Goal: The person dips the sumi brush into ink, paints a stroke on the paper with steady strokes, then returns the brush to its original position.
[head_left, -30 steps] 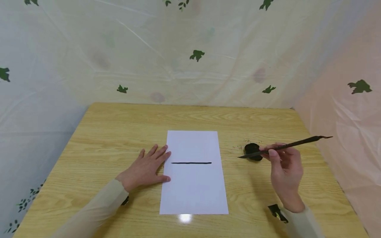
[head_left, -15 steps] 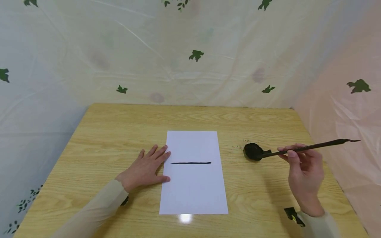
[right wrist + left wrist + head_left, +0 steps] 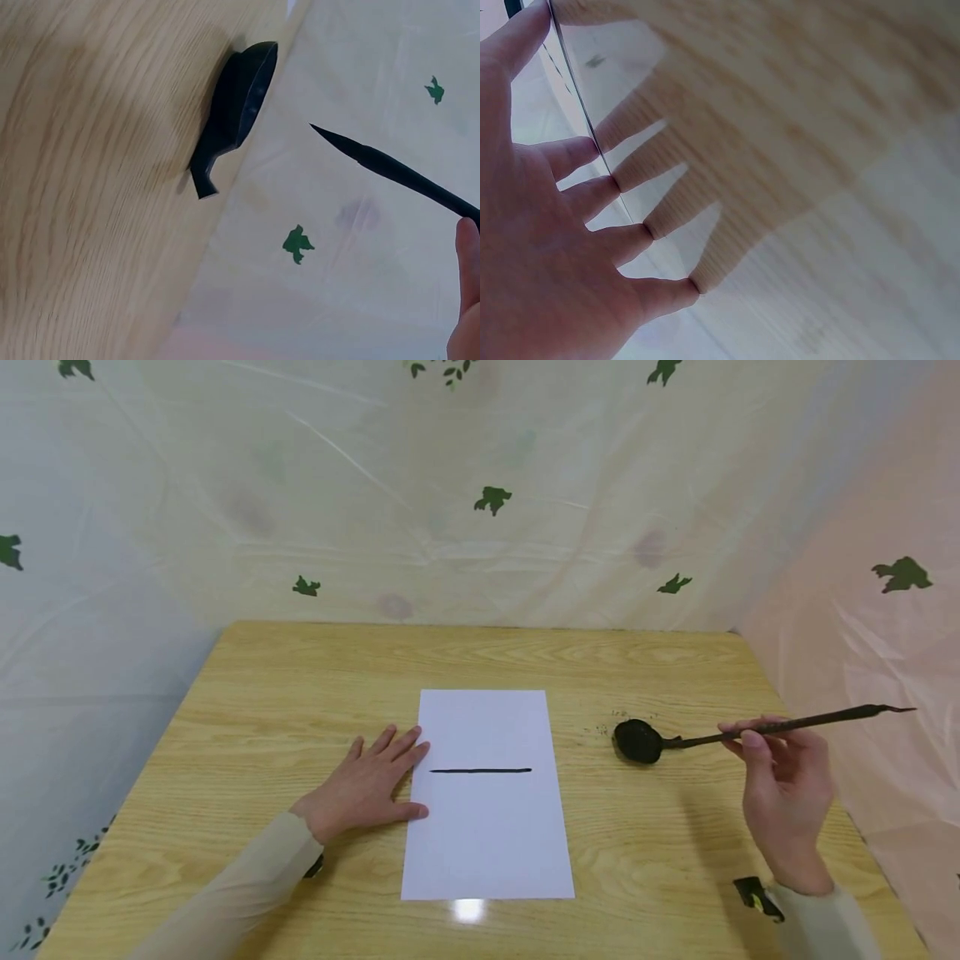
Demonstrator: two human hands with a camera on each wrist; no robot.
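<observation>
My left hand (image 3: pixel 365 789) lies with fingers spread at the left edge of the white paper sheet (image 3: pixel 491 843), fingertips and thumb on it. In the left wrist view this hand (image 3: pixel 562 247) has its fingertips against the wood surface. One black horizontal stroke (image 3: pixel 480 770) crosses the sheet. To the right, my right hand (image 3: pixel 791 797) pinches a dark calligraphy brush (image 3: pixel 832 718) by its shaft, bristles pointing left. A black ink dish (image 3: pixel 637 742) with a short handle stands on the table. In the right wrist view the brush tip (image 3: pixel 334 139) hangs apart from the dish (image 3: pixel 240 97).
Small dark specks (image 3: pixel 600 728) mark the wooden table (image 3: pixel 315 668) beside the dish. Pale sheeting (image 3: pixel 405 485) with green bird shapes hangs behind the table and at both sides. A light reflection shines below the paper.
My right hand has moved right with the brush, which no longer covers the ink dish; most of that shift came in the first half second. The left hand and the paper stay put.
</observation>
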